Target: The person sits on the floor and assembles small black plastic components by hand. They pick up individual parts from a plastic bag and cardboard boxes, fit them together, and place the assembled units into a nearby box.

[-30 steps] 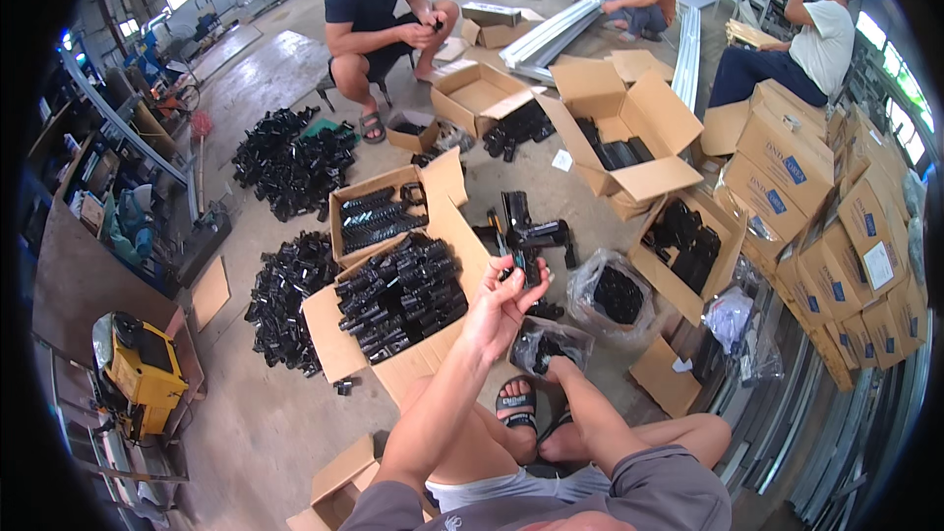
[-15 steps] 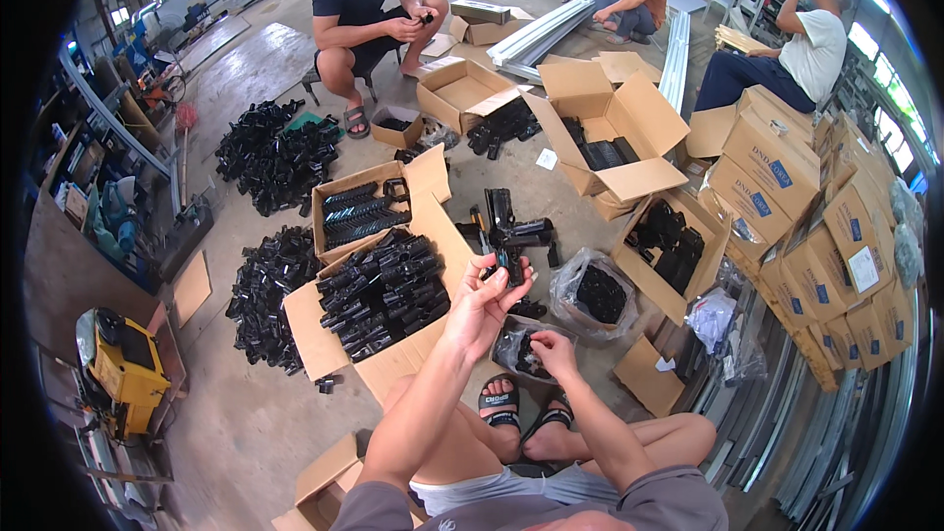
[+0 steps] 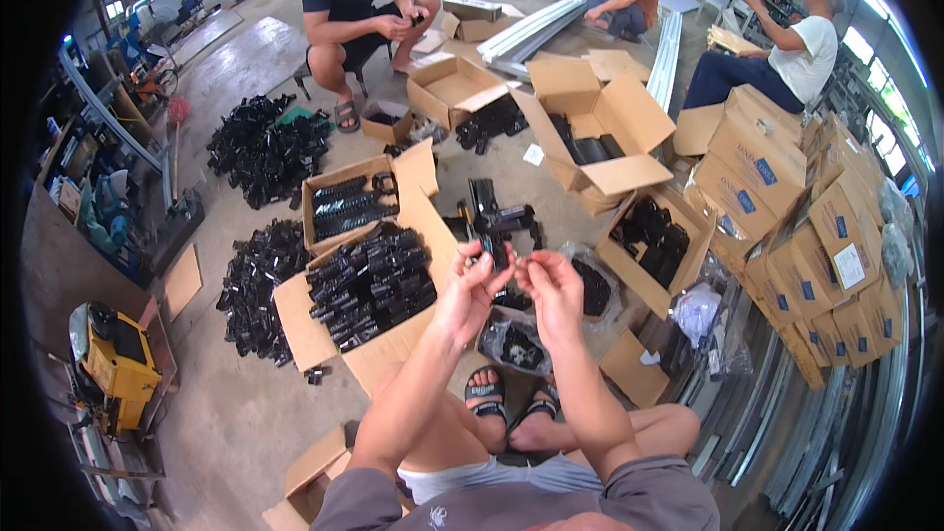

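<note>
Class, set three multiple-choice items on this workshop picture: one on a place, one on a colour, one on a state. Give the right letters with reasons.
1. Where does the open box packed with black parts lie from the seated person's hands?
A. To their left
B. To their right
C. Behind them

2. What colour is the part held up by the left hand?
A. White
B. Black
C. Yellow

3. How is the large cardboard box ahead of the hands?
A. Taped shut
B. Crushed flat
C. Open, flaps up

Answers:
1 A, it sits on the floor left of both forearms.
2 B, the part is dark all over.
3 C, its flaps stand apart, black parts showing inside.

The right hand meets the left at the part.
</note>
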A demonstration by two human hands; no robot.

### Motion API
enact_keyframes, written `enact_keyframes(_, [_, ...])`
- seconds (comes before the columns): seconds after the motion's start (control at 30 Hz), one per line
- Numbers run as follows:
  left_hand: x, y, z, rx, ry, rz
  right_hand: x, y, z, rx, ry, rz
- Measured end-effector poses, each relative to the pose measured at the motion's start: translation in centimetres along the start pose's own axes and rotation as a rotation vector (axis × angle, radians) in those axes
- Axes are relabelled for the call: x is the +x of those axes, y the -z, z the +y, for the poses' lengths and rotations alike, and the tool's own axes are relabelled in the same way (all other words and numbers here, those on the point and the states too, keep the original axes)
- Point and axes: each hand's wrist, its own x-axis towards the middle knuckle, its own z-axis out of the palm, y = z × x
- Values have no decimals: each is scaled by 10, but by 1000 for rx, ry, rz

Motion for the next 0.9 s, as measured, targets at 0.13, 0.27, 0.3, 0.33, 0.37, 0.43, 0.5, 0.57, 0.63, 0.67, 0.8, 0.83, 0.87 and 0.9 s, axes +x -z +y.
enact_keyframes(0.13, [-2,3,6,25,-36,-45,-1,-10,-5,-185,136,68])
enact_keyframes(0.27, [-7,1,4,61,-55,-37,0,-31,-2,-283,241,77])
enact_keyframes(0.3, [-9,-2,3,84,-64,-26,3,-33,0,-450,301,101])
enact_keyframes(0.33, [-9,-1,2,90,-70,-26,7,-36,1,-614,363,120])
enact_keyframes(0.37, [-8,2,-1,97,-77,-27,9,-38,2,-606,375,121])
enact_keyframes(0.43, [-9,2,-4,103,-88,-17,12,-40,4,-589,396,121])
enact_keyframes(0.5, [-10,-4,-2,135,-113,-32,16,-38,10,-455,352,114])
enact_keyframes(0.57, [-9,0,-3,159,-127,-68,16,-35,13,-376,319,106])
enact_keyframes(0.63, [-10,-1,-2,180,-140,-79,16,-35,14,-343,314,109])
enact_keyframes(0.67, [-11,-2,-2,192,-144,-86,15,-36,14,-327,312,113])
enact_keyframes(0.8, [-11,-1,-3,188,-149,-87,9,-36,11,-293,258,93])
enact_keyframes(0.83, [-12,-1,-3,184,-149,-85,6,-36,9,-285,238,84])
enact_keyframes(0.87, [-12,-1,-4,180,-149,-83,4,-36,8,-277,218,75])
enact_keyframes(0.9, [-12,-1,-3,183,-152,-81,5,-35,10,-257,210,67])
